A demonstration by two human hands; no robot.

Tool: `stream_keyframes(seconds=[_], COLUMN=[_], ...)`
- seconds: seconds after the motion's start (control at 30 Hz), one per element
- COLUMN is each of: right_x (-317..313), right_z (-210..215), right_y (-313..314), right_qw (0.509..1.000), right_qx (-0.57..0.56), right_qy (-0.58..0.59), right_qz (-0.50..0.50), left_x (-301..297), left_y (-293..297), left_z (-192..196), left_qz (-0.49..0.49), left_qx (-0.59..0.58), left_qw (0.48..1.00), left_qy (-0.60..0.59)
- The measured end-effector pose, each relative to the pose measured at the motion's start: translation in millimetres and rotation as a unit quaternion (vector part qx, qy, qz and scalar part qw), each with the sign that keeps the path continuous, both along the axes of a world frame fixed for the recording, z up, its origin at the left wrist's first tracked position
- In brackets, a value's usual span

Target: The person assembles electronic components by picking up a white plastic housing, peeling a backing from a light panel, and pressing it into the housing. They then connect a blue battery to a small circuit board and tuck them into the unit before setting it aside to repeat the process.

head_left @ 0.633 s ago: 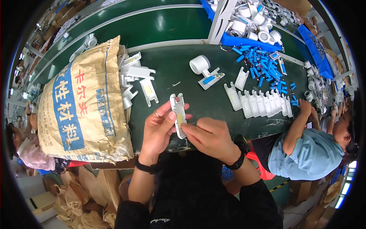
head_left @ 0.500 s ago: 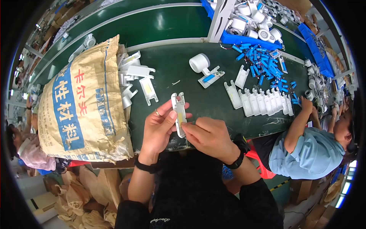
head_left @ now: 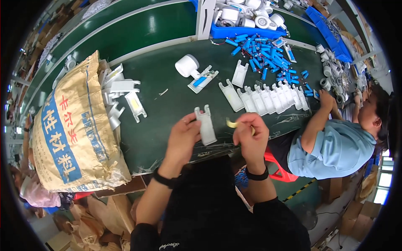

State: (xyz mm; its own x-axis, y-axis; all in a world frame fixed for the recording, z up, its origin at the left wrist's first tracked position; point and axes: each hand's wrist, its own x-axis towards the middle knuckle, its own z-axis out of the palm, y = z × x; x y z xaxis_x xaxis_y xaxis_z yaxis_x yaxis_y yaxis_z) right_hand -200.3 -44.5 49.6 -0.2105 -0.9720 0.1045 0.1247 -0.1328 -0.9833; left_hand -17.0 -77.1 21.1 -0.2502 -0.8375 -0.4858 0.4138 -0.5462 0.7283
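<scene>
My left hand (head_left: 181,139) grips a white plastic housing part (head_left: 206,129) by its left edge, prongs pointing away from me. Its inner face looks pale, without the yellow patch seen on other parts. Pinched in my right hand (head_left: 252,133) is a curled, pale yellow strip (head_left: 230,123), apart from the housing. Beyond my hands, a row of similar white housings (head_left: 260,103) leans together on the green table (head_left: 161,109). A white round-headed piece (head_left: 187,66) lies joined to a housing holding a blue cylinder (head_left: 201,80).
A large printed sack (head_left: 79,125) stands at left, with loose white housings (head_left: 124,86) beside it. Wired blue cylinders (head_left: 261,56) are heaped at the back right, before a blue bin (head_left: 247,32) of white parts. Another person (head_left: 335,138) works at the right.
My right hand has drawn away to the right with the yellow strip, which was on the housing before. My view has shifted, so the table's things appear farther left.
</scene>
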Motion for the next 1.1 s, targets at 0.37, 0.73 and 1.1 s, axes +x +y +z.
stream_keyframes(seconds=[0.37,0.73,1.1], right_x=[26.6,335.6,292.1], right_z=[10.7,-183.3,-147.9], right_y=[31.7,103.1,96.8], right_qw=[0.889,0.761,0.722], right_qx=[0.259,0.377,-0.023], right_qy=[-0.279,-0.049,0.193], right_qz=[0.256,0.525,0.664], left_x=[41.2,206.3,186.7], left_y=[61.1,295.4,234.0], left_z=[19.1,15.7,15.0], left_qz=[0.124,0.514,0.233], left_qx=[-0.277,-0.048,-0.288], left_qw=[0.878,0.616,0.635], left_qy=[-0.37,-0.595,-0.678])
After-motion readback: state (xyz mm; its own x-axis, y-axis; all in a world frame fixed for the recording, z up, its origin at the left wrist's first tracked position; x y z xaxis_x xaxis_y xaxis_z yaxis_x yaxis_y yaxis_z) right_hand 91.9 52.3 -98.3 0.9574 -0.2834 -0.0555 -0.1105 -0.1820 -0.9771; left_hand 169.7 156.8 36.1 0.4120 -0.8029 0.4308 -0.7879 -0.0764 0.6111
